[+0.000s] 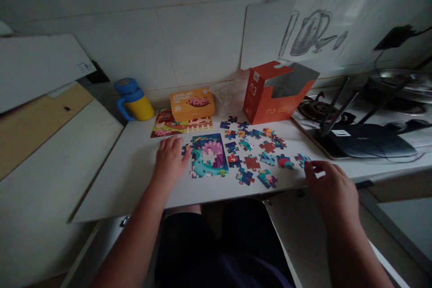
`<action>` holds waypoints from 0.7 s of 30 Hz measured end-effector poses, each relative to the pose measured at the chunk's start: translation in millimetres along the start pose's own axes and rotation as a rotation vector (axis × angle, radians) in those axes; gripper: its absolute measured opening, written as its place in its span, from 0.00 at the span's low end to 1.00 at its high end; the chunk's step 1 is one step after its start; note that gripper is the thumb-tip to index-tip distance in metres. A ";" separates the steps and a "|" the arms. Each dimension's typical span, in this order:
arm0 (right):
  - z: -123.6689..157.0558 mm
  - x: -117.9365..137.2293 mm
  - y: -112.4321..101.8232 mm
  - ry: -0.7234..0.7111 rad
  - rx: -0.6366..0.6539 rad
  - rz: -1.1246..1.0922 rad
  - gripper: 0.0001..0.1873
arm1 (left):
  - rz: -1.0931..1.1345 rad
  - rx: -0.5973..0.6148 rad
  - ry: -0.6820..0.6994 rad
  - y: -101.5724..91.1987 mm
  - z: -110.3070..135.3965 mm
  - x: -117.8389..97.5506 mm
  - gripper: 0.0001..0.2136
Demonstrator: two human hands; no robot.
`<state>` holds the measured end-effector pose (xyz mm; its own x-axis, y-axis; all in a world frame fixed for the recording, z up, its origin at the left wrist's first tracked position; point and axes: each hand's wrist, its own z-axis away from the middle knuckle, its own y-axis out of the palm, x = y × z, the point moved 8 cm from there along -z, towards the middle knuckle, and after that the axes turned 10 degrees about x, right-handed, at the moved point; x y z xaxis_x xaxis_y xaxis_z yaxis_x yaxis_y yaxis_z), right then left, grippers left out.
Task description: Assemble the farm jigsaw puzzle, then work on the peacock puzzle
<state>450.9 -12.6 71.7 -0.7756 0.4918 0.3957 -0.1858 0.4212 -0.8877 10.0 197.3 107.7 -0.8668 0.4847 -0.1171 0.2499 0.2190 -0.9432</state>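
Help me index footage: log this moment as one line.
left hand: beside puzzle; right hand: at rightmost piece, grip unclear; most other pieces: loose, right of puzzle

- The place looks like a kitchen, most likely in a home.
- A gas burner [317, 110] sits at the right, beside the pale bench [135, 180].
- Large tiles with visible joints cover the wall [202, 40] behind.
- Grey drawings [312, 33] on that wall include a kettle.
- Household belongings suggest a home: a black router [367, 140] with antennas, a blue-and-yellow flask [141, 108] and colourful jigsaw pieces [251, 162].
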 end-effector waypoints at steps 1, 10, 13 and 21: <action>5.2 1.4 1.1 -0.008 0.009 -0.007 0.20 | -0.028 0.010 -0.036 1.1 -6.2 27.8 0.22; 36.7 17.0 -8.7 -0.083 -0.008 -0.042 0.19 | -0.080 0.182 0.035 46.2 -43.7 92.6 0.24; 43.8 24.0 -11.4 -0.110 -0.017 -0.037 0.18 | -0.031 0.149 0.046 52.4 -47.5 93.4 0.22; 55.0 74.0 2.1 -0.265 0.056 -0.128 0.18 | 0.039 0.103 -0.038 56.9 -48.3 101.7 0.08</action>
<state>360.0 -17.2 86.2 -0.8729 0.2181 0.4364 -0.3193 0.4210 -0.8490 -43.1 300.0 57.1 -0.8735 0.4584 -0.1641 0.2396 0.1113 -0.9645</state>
